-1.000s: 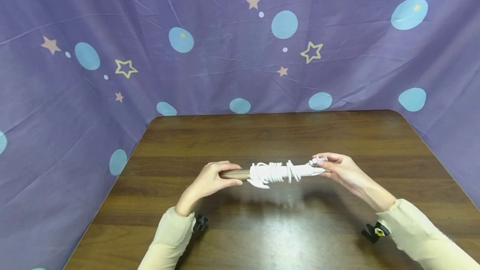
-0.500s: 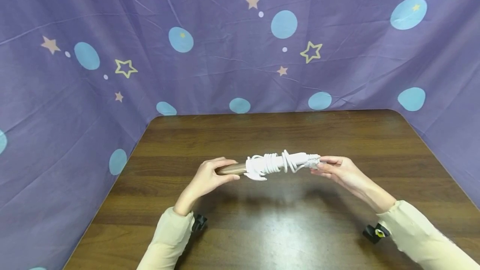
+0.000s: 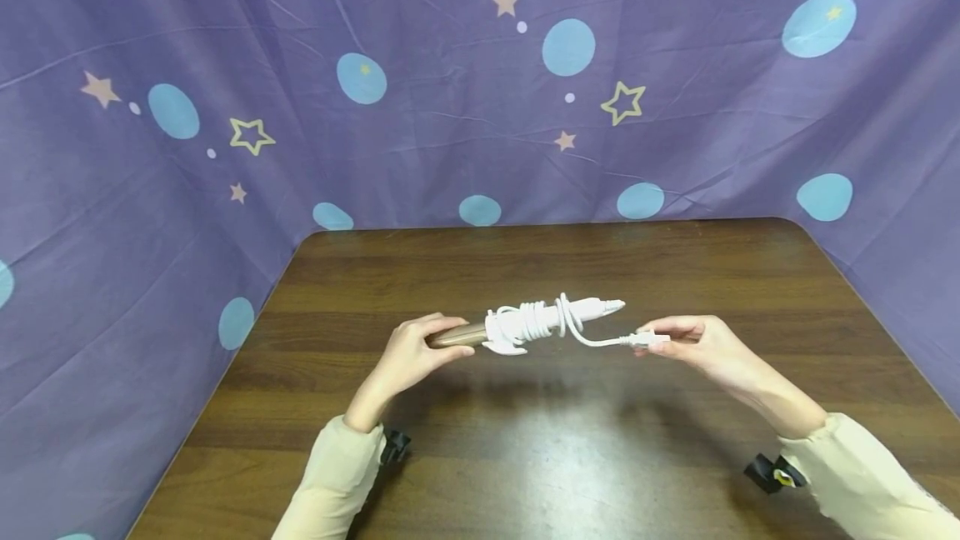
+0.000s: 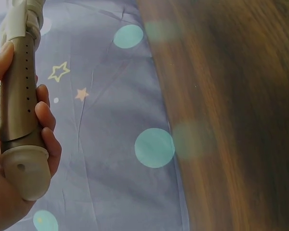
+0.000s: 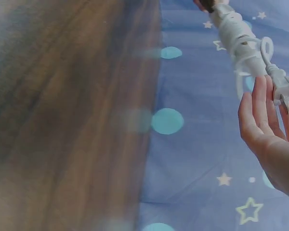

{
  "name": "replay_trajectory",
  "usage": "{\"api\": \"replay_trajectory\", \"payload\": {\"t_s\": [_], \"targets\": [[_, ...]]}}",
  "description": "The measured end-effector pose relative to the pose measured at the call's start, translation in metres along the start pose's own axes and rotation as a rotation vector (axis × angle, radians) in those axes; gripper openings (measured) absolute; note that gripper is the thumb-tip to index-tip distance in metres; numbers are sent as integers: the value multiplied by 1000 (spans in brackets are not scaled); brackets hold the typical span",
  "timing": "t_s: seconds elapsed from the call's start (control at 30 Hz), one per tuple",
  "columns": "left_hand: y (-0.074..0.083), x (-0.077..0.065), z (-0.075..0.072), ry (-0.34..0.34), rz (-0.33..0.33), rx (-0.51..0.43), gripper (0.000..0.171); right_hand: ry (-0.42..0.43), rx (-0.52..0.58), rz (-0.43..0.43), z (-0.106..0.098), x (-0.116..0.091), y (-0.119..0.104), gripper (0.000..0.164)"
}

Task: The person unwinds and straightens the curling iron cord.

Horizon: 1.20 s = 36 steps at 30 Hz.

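Left hand (image 3: 408, 354): fingers and thumb curled round the gold end of the curling iron (image 3: 519, 326).
Right hand (image 3: 708, 346): thumb and fingers nearly together, pinching the white plug (image 3: 645, 340).
Curling iron: held up over the worktop (image 3: 525, 265), between the hands, gold end left, white tip right.
Cord (image 3: 592, 343): wound round the white handle, then one bit goes right to the plug.
Curtain (image 3: 450, 132): purple with blue spots, on the far side.
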State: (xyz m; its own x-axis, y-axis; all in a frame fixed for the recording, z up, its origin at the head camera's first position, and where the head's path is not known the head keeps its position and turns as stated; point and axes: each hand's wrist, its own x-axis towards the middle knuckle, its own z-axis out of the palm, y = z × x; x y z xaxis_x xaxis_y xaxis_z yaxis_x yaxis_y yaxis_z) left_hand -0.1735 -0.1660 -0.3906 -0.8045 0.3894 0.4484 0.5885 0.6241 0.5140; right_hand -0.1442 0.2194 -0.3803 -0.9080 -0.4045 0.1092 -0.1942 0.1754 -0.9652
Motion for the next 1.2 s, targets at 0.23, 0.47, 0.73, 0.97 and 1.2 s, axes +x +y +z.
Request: {"api": "replay_trajectory", "payload": {"t_s": [0.23,0.47,0.73,0.97,1.2], "targets": [[-3,-2,0,-9,20,43,36,34,-28,-47,-8,-1,-19,19],[-4,-4,0,-36,35,70,37,78,82,-101,-14,5,-30,21],[-3,-7,-2,-59,77,33,36,62,173,-212,-42,23,10,26],[-3,-8,-4,-53,96,-8,35,186,125,-120,-34,22,-15,21],[-3,-9,-7,-42,69,-22,36,243,63,-58,-36,22,-18,18]]}}
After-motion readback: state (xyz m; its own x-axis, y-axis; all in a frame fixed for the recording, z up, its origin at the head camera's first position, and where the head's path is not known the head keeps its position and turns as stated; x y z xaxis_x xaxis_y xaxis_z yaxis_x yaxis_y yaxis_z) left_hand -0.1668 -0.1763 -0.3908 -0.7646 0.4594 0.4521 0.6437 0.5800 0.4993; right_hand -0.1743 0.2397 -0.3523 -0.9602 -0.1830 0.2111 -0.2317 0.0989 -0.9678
